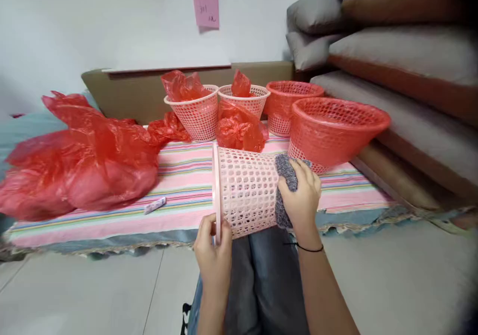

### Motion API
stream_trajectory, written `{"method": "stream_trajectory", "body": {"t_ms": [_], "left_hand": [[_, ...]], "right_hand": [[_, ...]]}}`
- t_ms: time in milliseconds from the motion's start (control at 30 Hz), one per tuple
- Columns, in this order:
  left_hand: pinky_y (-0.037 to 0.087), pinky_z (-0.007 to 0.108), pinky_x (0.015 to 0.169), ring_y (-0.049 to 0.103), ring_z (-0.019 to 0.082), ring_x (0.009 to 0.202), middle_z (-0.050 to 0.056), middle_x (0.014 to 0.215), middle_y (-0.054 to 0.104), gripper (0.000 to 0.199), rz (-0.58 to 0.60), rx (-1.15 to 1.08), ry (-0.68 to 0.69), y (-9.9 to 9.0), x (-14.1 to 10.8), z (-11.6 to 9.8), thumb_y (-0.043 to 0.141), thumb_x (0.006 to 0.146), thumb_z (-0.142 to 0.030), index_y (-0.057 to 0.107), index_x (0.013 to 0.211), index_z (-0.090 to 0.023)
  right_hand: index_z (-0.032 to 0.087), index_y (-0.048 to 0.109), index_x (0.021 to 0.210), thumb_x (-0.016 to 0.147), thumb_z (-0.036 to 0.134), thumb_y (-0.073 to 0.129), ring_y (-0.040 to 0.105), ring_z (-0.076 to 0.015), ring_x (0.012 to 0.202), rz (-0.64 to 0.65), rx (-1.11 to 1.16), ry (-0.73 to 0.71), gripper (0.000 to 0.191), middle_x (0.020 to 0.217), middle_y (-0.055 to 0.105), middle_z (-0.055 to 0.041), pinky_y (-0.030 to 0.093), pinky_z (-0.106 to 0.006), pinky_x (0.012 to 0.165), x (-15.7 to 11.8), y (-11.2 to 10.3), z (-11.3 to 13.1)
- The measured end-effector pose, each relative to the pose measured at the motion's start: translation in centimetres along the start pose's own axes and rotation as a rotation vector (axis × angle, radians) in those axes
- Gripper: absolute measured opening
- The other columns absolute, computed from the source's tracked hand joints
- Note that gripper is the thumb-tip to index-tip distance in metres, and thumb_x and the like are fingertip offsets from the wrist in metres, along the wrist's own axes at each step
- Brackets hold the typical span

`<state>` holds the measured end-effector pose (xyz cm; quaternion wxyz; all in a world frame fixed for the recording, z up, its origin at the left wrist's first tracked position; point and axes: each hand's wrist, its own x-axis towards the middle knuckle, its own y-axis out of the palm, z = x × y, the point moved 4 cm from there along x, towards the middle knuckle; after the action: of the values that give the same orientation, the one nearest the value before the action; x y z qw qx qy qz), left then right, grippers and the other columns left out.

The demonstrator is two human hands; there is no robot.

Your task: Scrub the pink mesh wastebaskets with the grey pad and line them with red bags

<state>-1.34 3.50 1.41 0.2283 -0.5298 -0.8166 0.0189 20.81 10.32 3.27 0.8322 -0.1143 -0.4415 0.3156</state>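
A pale pink mesh wastebasket (248, 190) lies on its side above my lap, its rim to the left and its base to the right. My left hand (214, 243) pinches the rim at the lower left, thumb and fingers on either side of it. At the base end, my right hand (302, 193) is closed on a dark grey cloth (284, 195) and presses it against the basket. Part of the cloth is hidden under that hand, and a thin black band circles the wrist.
Behind stand pink baskets (197, 116) with red bags in them and red-lined baskets (336, 131). Red plastic bags (89, 161) bulge at the left. A small tube-like item (154, 205) lies on the striped cloth (179, 180). Large cushions (407, 51) are stacked at right.
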Motion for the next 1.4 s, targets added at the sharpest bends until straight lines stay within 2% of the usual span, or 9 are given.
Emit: {"method": "stream_trajectory", "body": {"t_ms": [200,500,600,800,933,1067,1233,1300,1400], "left_hand": [[0.035,0.025,0.061,0.045,0.014,0.064,-0.004,0.069,0.048,0.013,-0.022,0.031,0.032,0.2,0.0,-0.5,0.053,0.09,-0.027,0.057,0.079,-0.021],[0.038,0.024,0.061,0.047,0.014,0.064,-0.004,0.071,0.051,0.014,0.09,0.0,-0.051,-0.2,-0.1,0.3,0.053,0.092,-0.033,0.058,0.087,-0.021],[0.039,0.025,0.062,0.047,0.015,0.064,-0.004,0.069,0.049,0.016,0.145,-0.022,-0.028,-0.3,0.0,0.7,0.051,0.093,-0.034,0.055,0.083,-0.021],[0.037,0.025,0.06,0.047,0.015,0.062,-0.003,0.066,0.049,0.019,0.263,-0.058,0.066,-0.2,-0.4,0.6,0.051,0.091,-0.03,0.057,0.076,-0.021],[0.04,0.025,0.068,0.052,0.016,0.072,-0.001,0.074,0.054,0.02,0.365,-0.075,0.191,-0.4,-1.0,-0.6,0.051,0.092,-0.025,0.057,0.074,-0.02],[0.044,0.028,0.085,0.06,0.019,0.096,0.005,0.1,0.064,0.012,0.454,-0.17,0.21,-1.0,-2.0,-1.8,0.058,0.09,-0.026,0.06,0.08,-0.02],[0.045,0.023,0.066,0.057,0.014,0.07,-0.001,0.073,0.059,0.013,0.596,-0.258,0.126,-2.2,-3.9,-3.1,0.061,0.085,-0.025,0.053,0.075,-0.021],[0.047,0.024,0.068,0.06,0.016,0.073,0.0,0.079,0.062,0.006,0.615,-0.253,0.137,-3.2,-4.2,-3.5,0.062,0.081,-0.019,0.06,0.087,-0.021],[0.052,0.027,0.077,0.067,0.02,0.085,0.003,0.093,0.071,0.026,0.595,-0.213,0.222,-4.8,-4.2,-3.8,0.061,0.077,-0.016,0.068,0.101,-0.023]], "right_hand": [[0.022,0.063,0.128,0.085,0.031,0.056,0.048,-0.0323,0.126,0.027,-0.031,0.04,0.044,0.139,0.059,-0.0076,0.037,-0.056,0.109,0.0,-0.3,1.9],[0.031,0.06,0.133,0.086,0.031,0.057,0.037,-0.0363,0.136,0.184,0.111,-0.247,0.048,0.147,0.052,0.0011,0.035,-0.057,0.11,-3.9,0.6,12.2],[0.029,0.059,0.134,0.087,0.031,0.056,0.04,-0.0348,0.134,0.194,0.108,-0.238,0.047,0.146,0.053,0.0,0.035,-0.056,0.11,-3.4,0.6,10.6],[0.02,0.063,0.128,0.088,0.034,0.053,0.052,-0.0303,0.128,0.004,0.067,-0.028,0.043,0.137,0.06,-0.0108,0.037,-0.054,0.111,-1.4,-1.5,0.3],[0.017,0.063,0.126,0.087,0.039,0.054,0.052,-0.0325,0.13,-0.039,0.09,0.043,0.046,0.138,0.059,-0.0154,0.037,-0.057,0.11,-2.5,-3.4,-2.7],[0.018,0.063,0.126,0.087,0.039,0.056,0.053,-0.0319,0.129,-0.077,0.172,0.03,0.044,0.136,0.061,-0.0153,0.038,-0.059,0.109,-4.4,-5.1,-0.7],[0.021,0.06,0.13,0.088,0.029,0.058,0.053,-0.0301,0.128,-0.148,0.244,-0.116,0.043,0.137,0.059,-0.0134,0.039,-0.059,0.11,-5.5,-8.3,4.4],[0.022,0.059,0.131,0.087,0.026,0.059,0.054,-0.03,0.128,-0.177,0.257,-0.191,0.044,0.138,0.059,-0.0125,0.038,-0.059,0.11,-5.5,-9.9,6.4],[0.022,0.059,0.131,0.085,0.023,0.06,0.055,-0.0306,0.127,-0.235,0.238,-0.284,0.046,0.138,0.059,-0.0124,0.036,-0.061,0.11,-5.4,-12.3,8.5]]}}
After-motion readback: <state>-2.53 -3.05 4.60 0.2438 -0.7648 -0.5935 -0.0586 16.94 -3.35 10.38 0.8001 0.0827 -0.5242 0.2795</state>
